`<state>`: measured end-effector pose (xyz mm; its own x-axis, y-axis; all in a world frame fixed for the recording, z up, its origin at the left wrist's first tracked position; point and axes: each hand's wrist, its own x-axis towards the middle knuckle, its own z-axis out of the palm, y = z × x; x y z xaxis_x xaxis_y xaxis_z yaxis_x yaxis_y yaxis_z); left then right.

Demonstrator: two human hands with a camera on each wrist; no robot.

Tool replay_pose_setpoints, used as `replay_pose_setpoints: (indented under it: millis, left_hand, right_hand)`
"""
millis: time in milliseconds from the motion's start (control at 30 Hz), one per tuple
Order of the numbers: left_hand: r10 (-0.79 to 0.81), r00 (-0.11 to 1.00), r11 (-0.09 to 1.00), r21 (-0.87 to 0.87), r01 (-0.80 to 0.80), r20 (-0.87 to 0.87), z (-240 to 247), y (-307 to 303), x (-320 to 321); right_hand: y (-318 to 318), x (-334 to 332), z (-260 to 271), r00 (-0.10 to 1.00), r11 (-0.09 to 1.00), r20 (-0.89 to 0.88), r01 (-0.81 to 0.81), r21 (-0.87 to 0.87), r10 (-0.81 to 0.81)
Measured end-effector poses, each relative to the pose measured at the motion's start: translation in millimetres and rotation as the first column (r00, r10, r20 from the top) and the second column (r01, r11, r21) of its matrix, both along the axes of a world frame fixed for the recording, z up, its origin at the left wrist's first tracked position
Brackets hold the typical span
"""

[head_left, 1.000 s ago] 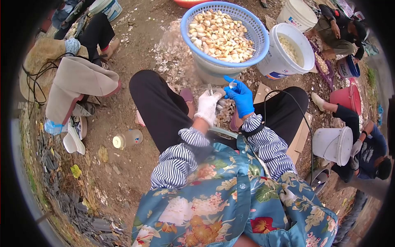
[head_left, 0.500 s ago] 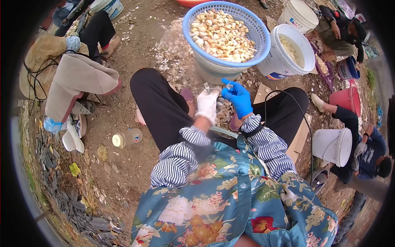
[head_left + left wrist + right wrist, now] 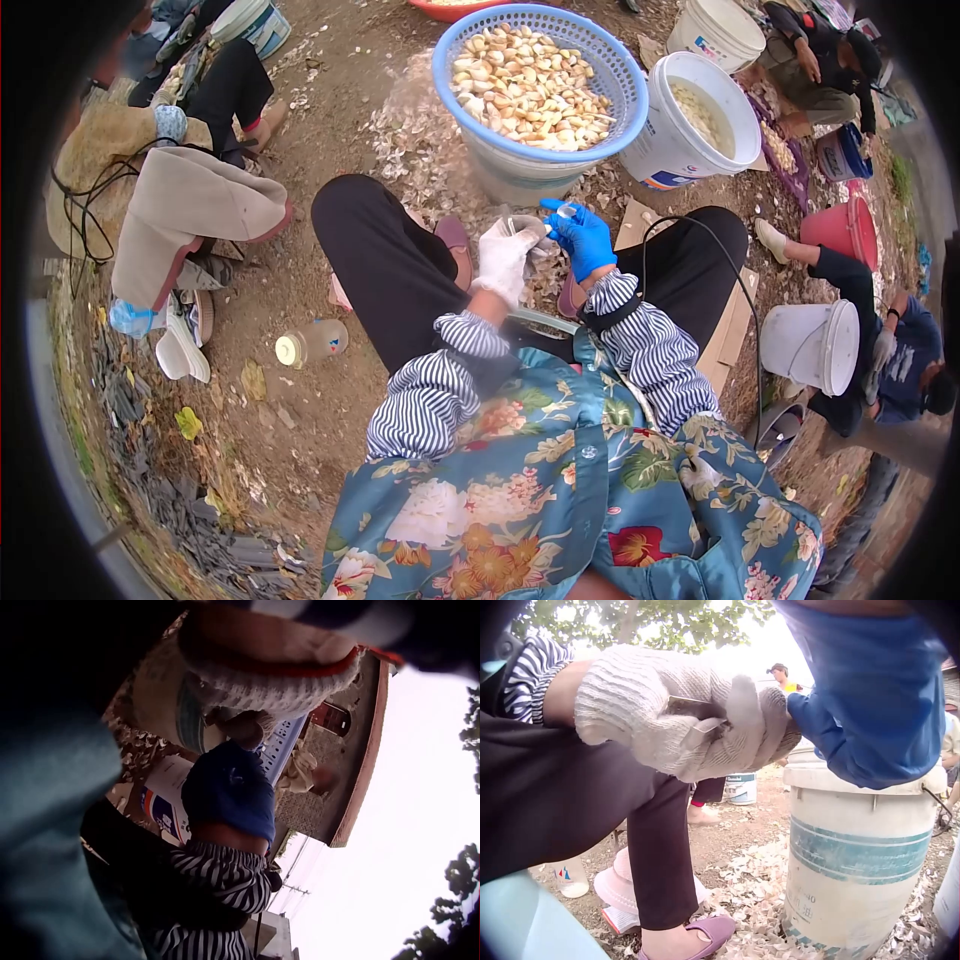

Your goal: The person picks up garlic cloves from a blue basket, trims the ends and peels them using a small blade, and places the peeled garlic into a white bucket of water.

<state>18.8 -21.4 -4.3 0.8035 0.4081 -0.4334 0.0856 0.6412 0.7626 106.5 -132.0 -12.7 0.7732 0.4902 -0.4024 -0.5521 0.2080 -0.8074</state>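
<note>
The left hand [image 3: 503, 262], in a white knit glove, grips a metal blade-like tool [image 3: 694, 707] with curled fingers. Close beside it the right hand [image 3: 583, 240], in a blue glove, pinches a small pale piece [image 3: 567, 211], too small to identify. Both hands are between the knees, just below a blue perforated basket [image 3: 640, 100] heaped with cloves [image 3: 530, 85]. In the left wrist view the blue glove [image 3: 229, 791] shows from behind, its fingertips partly hidden by the knit glove [image 3: 262, 697].
The basket rests on a pale bucket [image 3: 855, 892] amid scattered peelings. Right of it stands a white bucket [image 3: 650, 150] of pale cloves in liquid. A capped jar [image 3: 325, 338] lies at left; a dark cable loops by the right knee. Other people sit on both sides.
The left hand's tool has tilted from upright to lower, pointing toward the blue glove. The right hand has turned slightly, and the hands remain close together. The head view has shifted a little.
</note>
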Motion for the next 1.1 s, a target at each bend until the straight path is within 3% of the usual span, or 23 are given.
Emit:
replay_pose_setpoints:
  millis: [100,200,233,267,300,333,367,467,500,600,633,733,800,833,967,1033,1100]
  left_hand:
    - [0.058,0.993,0.977,-0.211,-0.034,0.107,-3,3,0]
    - [0.108,0.965,0.9,-0.435,0.007,0.24,-7,9,0]
    - [0.137,0.956,0.885,-0.466,-0.001,0.258,-8,8,0]
    - [0.136,0.954,0.882,-0.471,0.007,0.269,-8,8,0]
    - [0.132,0.952,0.878,-0.478,0.018,0.278,-10,9,1]
    - [0.124,0.949,0.877,-0.479,0.032,0.29,-13,11,2]
    - [0.129,0.956,0.885,-0.466,0.009,0.262,-15,13,4]
    - [0.117,0.968,0.91,-0.415,-0.014,0.224,-15,13,1]
    - [0.156,0.979,0.929,-0.356,-0.099,0.134,-12,9,2]
    - [0.145,0.986,0.964,-0.237,-0.124,0.076,-8,11,4]
    - [0.13,0.991,0.966,-0.229,-0.119,0.034,-4,11,3]
    - [0.131,0.991,0.968,-0.212,-0.132,-0.019,-6,10,3]
    - [0.071,0.996,0.99,-0.118,-0.077,-0.05,4,9,0]
    - [0.119,0.989,0.992,-0.019,-0.121,-0.093,7,5,4]
    - [0.065,0.993,0.994,0.091,-0.056,-0.098,8,1,4]
    - [0.055,0.995,0.995,0.091,-0.048,-0.082,-1,2,1]
    - [0.113,0.989,0.993,-0.029,-0.116,-0.097,-2,3,0]
  right_hand:
    - [-8,9,-4,0.991,0.992,-0.058,-0.121,0.024,0.122]
    - [-13,14,-7,0.986,0.965,-0.128,-0.074,0.252,0.109]
    - [-15,15,-5,0.969,0.96,-0.057,-0.23,0.159,0.241]
    - [-17,12,-19,0.879,0.879,0.18,-0.384,-0.282,0.441]
    - [-19,6,-45,0.685,0.638,0.281,-0.344,-0.689,0.672]
    - [-16,0,-50,0.442,0.308,0.226,-0.122,-0.943,0.868]
    - [-15,-2,-53,0.477,0.26,0.182,-0.102,-0.96,0.86]
    - [-10,3,-37,0.409,0.587,0.501,-0.113,-0.802,0.763]
    - [-7,3,-25,0.587,0.745,0.52,-0.232,-0.626,0.62]
    - [-6,8,6,0.576,0.646,0.457,-0.17,-0.744,0.678]
    - [-6,6,12,0.68,0.623,0.356,-0.19,-0.759,0.641]
    - [-12,8,1,0.88,0.892,0.313,-0.222,-0.395,0.358]
    - [-8,3,23,0.922,0.947,0.265,-0.222,-0.233,0.282]
    - [-4,-1,34,0.94,0.964,0.232,-0.221,-0.146,0.25]
    - [3,-11,22,0.936,0.965,0.233,-0.258,-0.052,0.263]
    - [-1,-9,18,0.938,0.951,0.181,-0.27,-0.147,0.294]
    - [-1,-6,21,0.948,0.945,0.126,-0.266,-0.189,0.292]
